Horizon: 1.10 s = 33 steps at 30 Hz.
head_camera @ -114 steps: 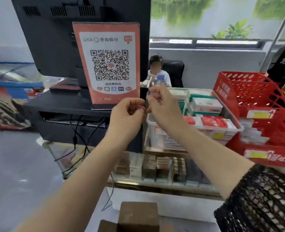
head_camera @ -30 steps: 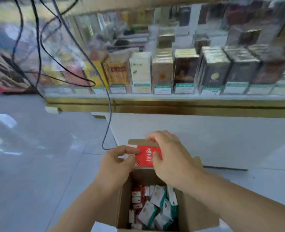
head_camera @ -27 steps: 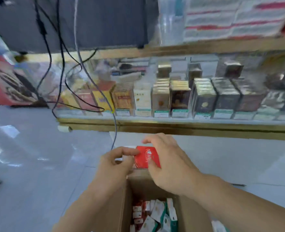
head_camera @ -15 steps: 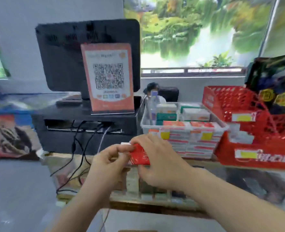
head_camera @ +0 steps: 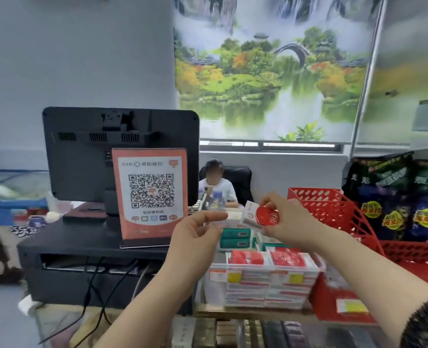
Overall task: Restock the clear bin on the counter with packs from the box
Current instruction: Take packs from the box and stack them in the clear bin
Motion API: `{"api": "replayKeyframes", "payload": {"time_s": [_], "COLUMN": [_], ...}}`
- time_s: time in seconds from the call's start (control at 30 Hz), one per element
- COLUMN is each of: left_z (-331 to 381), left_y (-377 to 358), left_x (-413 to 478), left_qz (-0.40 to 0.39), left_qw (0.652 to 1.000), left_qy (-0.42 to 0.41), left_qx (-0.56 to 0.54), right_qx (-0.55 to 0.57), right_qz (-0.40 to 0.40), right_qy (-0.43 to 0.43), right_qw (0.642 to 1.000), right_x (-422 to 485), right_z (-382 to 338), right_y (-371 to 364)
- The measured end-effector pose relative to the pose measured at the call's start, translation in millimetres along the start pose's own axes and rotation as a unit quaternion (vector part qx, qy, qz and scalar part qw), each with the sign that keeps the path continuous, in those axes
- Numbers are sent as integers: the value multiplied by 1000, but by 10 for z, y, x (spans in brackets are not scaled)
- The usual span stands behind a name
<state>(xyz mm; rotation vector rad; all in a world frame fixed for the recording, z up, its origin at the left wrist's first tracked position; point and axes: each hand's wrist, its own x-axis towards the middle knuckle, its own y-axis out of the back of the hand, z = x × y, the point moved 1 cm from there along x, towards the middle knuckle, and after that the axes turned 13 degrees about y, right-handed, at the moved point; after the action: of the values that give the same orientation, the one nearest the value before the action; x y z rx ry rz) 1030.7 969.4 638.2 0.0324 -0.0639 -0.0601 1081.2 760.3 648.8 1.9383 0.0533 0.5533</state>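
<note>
Above the clear bin (head_camera: 214, 268) on the table (head_camera: 233, 314), the right hand (head_camera: 287, 221) pinches a red-and-white pack (head_camera: 259, 217) between thumb and fingertips, the pack tilted and held off the bin's contents; the left hand (head_camera: 195, 233) hovers just beside it, on its left, fingers loosely curled, forefinger extended towards the pack without touching it, grasping nothing. The bin holds stacked packs; two red-topped stacks (head_camera: 248, 257) fill its near side, their layers visible through the front wall; green packs (head_camera: 235, 238) lie behind them, directly below the hands.

To the right, touching or just beside the bin, stands a red plastic basket (head_camera: 333, 209); dark snack bags (head_camera: 393, 199) stand behind its rim. To the left, a QR-code payment sign (head_camera: 152, 194) leans in front of the rear face of a black monitor (head_camera: 82, 151), both on a black base unit (head_camera: 82, 252); cables (head_camera: 94, 297) hang down from it. Below the table edge, rows of cigarette packs (head_camera: 233, 332) show in a display case. Beyond the table, a person (head_camera: 216, 187) sits in a dark chair; a landscape-printed blind (head_camera: 270, 71) covers the window behind.
</note>
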Motion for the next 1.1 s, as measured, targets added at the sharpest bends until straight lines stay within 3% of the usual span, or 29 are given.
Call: {"api": "replayKeyframes", "payload": {"time_s": [0.13,0.33,0.67,0.83,1.1], "left_z": [-131,-242,-426,-473,-489], "left_y": [5,41,76,110,118], "left_x": [102,311,445,443,411], "left_qz": [29,75,124,122,117], "left_qw": [999,994,988,987,988], "left_qy": [-9,-14,8,16,26], "left_qx": [37,77,89,100,94], "right_qx": [47,81,42,-11,10], "right_qz": [-50,-147,-287,-364,-395], "right_qy": [-40,-22,26,-2,-30], "right_qw": [997,986,957,931,918], "right_x": [233,702,1104,1109,1117], "right_z": [361,555,667,724,699], "right_y": [-22,-313,-1008,-1133,-1084]}}
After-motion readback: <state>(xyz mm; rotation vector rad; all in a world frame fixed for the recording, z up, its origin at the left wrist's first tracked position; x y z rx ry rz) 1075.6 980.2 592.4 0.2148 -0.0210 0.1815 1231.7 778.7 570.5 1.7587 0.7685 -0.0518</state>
